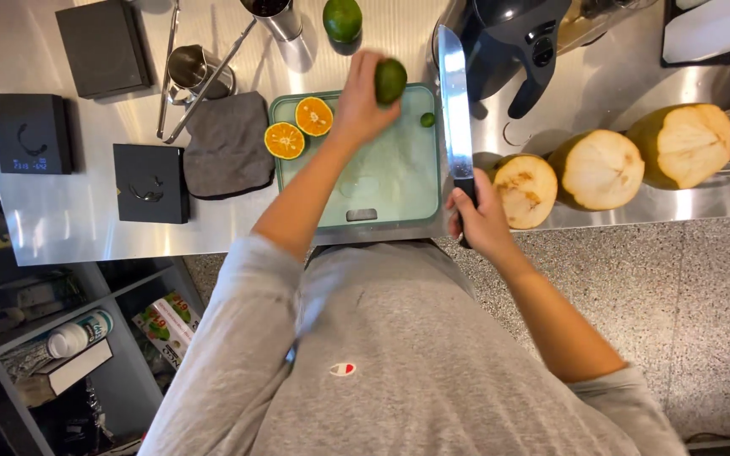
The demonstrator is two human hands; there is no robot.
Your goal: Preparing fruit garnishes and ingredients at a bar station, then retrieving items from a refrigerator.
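My left hand [360,101] holds a whole green citrus fruit [390,80] over the far edge of a pale green cutting board [382,181]. My right hand [479,218] grips the dark handle of a large knife [454,105], whose blade points away along the board's right side. Two orange-fleshed halves lie cut side up at the board's far left corner, one [314,116] on the board and one [284,140] at its edge. A small green end piece [427,119] rests near the board's far right corner.
Three trimmed coconuts [597,169] line the steel counter to the right. A grey cloth [228,145], metal tongs [192,80], a steel cup [189,67], another green citrus [342,19], black boxes [150,182] and a dark appliance [513,42] surround the board. Shelves sit lower left.
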